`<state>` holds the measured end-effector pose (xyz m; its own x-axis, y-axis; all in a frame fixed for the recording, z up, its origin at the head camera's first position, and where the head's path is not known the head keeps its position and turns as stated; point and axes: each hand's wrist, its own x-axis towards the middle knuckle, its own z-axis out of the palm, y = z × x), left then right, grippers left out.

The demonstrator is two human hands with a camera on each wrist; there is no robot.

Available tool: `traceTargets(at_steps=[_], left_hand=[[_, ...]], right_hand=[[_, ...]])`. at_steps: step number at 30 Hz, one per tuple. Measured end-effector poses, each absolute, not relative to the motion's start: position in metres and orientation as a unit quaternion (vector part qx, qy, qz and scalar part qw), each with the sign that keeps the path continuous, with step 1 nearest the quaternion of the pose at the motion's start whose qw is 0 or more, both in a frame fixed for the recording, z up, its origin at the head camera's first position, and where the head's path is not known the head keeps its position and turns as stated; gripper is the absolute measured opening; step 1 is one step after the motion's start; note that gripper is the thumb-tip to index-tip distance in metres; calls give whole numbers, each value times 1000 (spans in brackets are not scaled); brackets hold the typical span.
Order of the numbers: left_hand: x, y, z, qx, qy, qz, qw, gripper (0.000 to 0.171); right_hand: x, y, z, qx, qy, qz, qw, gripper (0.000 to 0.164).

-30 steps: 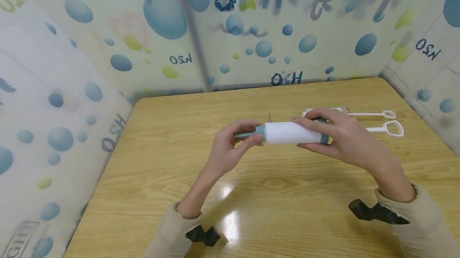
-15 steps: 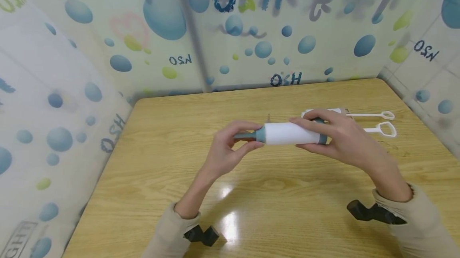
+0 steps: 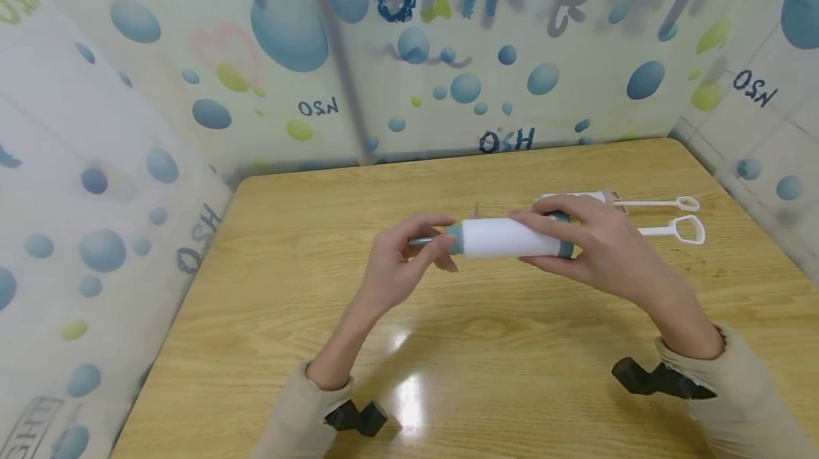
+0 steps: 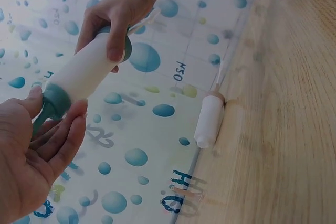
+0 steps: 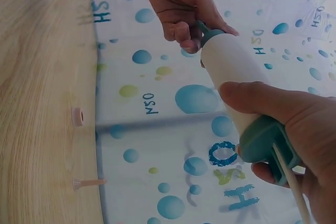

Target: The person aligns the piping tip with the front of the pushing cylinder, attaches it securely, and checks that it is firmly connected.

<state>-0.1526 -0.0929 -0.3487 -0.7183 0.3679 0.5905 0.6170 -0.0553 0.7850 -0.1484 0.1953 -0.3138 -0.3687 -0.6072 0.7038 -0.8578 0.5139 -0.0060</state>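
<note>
A large white syringe [image 3: 502,238] with teal ends is held level above the table between both hands. My right hand [image 3: 608,249] grips its barrel close to the teal rear cap [image 5: 262,140], thumb on one side and fingers on the other. A white plunger rod comes out of that end, finishing in a loop handle [image 3: 689,230]. At the other end my left hand [image 3: 393,271] holds the teal nozzle collar [image 4: 56,99] between thumb and fingers. The thin nozzle tip [image 3: 420,241] points into the left palm, partly covered by the fingers.
Behind the right hand, a second white syringe [image 4: 210,121] with a beige cap lies on the wooden table [image 3: 288,288]. Near the table's back edge are a pink ring [image 5: 77,117] and a small pink nozzle [image 5: 90,182]. Bubble-printed sheeting [image 3: 409,104] encloses the table's back and sides.
The left thumb has shifted over the front of the teal collar, and other left fingertips now show beneath it. The syringe and both hands have drifted slightly left.
</note>
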Motion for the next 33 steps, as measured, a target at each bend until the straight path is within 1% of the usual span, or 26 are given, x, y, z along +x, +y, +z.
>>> traceTargets(at_steps=[2,4,11,16,19,23,29,33], left_hand=[[-152,-93,-348,-361,-683,-630,79,19],[-152,-94,-348,-365,-687,-624,75,18],[-152,-93,-345,-405,-675,-608,100,33],[-151,-92,-344,-411,-676,-599,122,36],[-150,-92,-344,-408,-668,-609,123,33],[-149,-92,-344,-410,-635,-647,104,19],[-149,-92,-344,-367,-652,-660,64,22],[-149,-93,-345,-336,-679,-651,35,19]], right_hand=[[-149,195,-314,457,-801,192,336,54],[-149,195,-314,457,-800,194,336,54],[-147,197,-313,455,-806,196,324,54],[-148,198,-313,458,-806,201,316,53],[-148,199,-313,458,-808,202,312,53],[-147,198,-314,460,-808,203,306,52],[-147,196,-314,465,-803,197,316,51],[-147,196,-314,466,-800,197,322,50]])
